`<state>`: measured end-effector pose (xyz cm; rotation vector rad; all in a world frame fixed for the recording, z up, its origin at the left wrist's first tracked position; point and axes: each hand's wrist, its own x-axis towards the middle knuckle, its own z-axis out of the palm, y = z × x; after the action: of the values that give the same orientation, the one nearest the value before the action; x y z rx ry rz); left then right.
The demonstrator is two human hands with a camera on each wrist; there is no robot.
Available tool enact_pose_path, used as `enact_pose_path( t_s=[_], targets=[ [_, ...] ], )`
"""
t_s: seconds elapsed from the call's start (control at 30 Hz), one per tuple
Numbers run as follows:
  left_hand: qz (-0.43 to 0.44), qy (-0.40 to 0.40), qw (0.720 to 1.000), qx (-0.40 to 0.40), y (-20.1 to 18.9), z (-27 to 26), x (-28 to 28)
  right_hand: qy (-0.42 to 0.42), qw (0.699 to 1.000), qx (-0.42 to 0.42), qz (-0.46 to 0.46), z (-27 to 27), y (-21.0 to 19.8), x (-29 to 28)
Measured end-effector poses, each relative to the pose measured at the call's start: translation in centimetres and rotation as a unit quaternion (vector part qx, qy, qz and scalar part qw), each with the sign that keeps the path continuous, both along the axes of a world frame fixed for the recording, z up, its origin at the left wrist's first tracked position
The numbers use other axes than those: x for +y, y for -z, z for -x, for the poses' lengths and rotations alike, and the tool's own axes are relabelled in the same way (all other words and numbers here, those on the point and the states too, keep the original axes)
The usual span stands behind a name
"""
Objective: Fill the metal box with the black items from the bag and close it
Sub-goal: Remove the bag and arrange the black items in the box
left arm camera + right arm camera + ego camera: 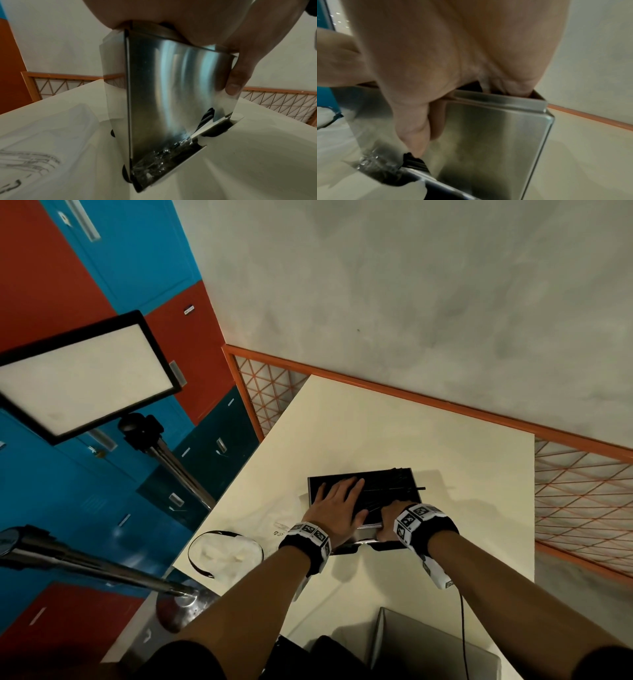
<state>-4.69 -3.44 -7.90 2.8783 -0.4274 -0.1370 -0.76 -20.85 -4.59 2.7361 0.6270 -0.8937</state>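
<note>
Metal box (363, 496) sits on the surface (394, 433) straight ahead, long axis left-right, left hand (337, 510) flat on the black items (387, 491) inside, right hand (394, 520) pinching its near wall, one item overhanging the right rim.

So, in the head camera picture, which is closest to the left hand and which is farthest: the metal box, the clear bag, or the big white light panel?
From the left hand, in the head view:
1. Metal box: right under the palm, touching it.
2. Clear bag: on the table, just left of the wrist.
3. White light panel: far off to the left, on a stand beyond the table.
</note>
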Motion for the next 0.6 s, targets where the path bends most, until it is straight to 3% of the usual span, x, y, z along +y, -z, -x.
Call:
enact_pose_path(
  t_s=[0.2,0.6],
  targets=[
    [0.001,-0.001,1.000,0.001,-0.1,0.0,-0.1,0.049,0.996,0.070,-0.009,-1.9,0.4,-0.1],
    [0.002,0.001,1.000,-0.013,0.0,0.0,-0.1,0.079,0.992,0.101,-0.006,-2.9,0.8,0.1]
  ],
)
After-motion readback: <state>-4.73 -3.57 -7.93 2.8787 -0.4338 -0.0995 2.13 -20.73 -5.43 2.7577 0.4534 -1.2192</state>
